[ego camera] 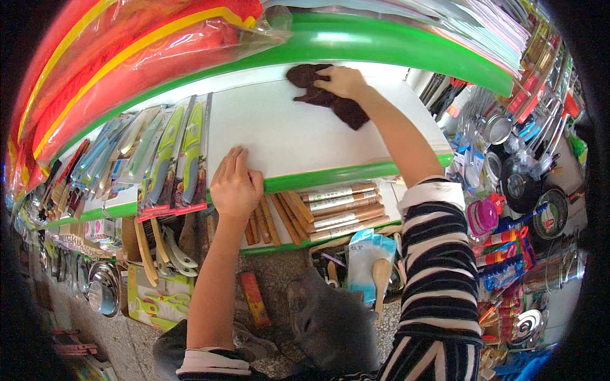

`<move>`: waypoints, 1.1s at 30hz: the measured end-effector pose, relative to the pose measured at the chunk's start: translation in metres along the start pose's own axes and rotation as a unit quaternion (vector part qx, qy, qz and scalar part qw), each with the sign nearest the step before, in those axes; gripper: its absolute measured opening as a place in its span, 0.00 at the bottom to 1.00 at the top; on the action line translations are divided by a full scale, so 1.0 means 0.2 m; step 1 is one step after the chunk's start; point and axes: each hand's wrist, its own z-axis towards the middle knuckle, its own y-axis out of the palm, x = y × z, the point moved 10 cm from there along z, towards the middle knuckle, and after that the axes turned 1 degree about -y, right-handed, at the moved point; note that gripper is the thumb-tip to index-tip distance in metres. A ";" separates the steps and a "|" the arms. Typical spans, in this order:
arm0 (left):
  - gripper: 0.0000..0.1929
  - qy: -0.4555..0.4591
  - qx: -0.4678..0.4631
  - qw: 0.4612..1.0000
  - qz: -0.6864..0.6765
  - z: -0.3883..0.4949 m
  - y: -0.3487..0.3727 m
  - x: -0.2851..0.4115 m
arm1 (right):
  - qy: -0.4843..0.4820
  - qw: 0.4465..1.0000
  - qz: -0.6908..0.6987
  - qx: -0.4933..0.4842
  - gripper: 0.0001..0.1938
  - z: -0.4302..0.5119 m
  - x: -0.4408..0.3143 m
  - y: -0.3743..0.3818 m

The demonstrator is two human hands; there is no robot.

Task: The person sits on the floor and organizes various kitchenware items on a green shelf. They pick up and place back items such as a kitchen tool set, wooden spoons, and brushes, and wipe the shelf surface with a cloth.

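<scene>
A dark brown cloth (329, 97) lies against the white shelf board (295, 138), towards its back right. My right hand (342, 82) grips the cloth from above, and part of it spreads out past my fingers. At the shelf's front edge rests my left hand (237, 183), palm down with nothing seen in it. Its fingers lie together on the white surface and the thumb stands apart, near the green edge strip (324, 175). Just left of it are carded knives (190, 152) with green and grey handles.
Above hangs a shelf with a green edge (343, 40), bearing red plastic-wrapped goods (143, 52). Wooden rolling pins (345, 209) lie on the shelf below. Metal strainers (497, 128) and pans (519, 185) crowd the right side. A wooden spoon (381, 276) stands lower down.
</scene>
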 end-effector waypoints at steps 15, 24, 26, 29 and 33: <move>0.15 0.015 0.032 0.999 -0.008 0.00 -0.01 0.01 | 0.350 0.925 -0.139 0.047 0.24 -0.47 1.00 -0.10; 0.14 0.004 0.037 0.999 -0.003 -0.02 -0.02 0.02 | 0.138 0.978 0.143 0.059 0.31 -0.38 0.67 -0.04; 0.14 0.018 0.044 0.999 -0.001 0.00 -0.02 0.04 | 0.063 0.967 0.247 0.017 0.29 -0.32 0.43 0.06; 0.17 0.014 0.010 1.000 -0.007 0.00 0.03 0.03 | -0.032 0.949 0.313 -0.028 0.31 -0.29 -0.11 0.10; 0.28 -0.115 -0.101 0.988 -0.014 0.03 0.01 -0.04 | -0.157 0.894 0.397 -0.132 0.21 -0.36 -0.81 0.04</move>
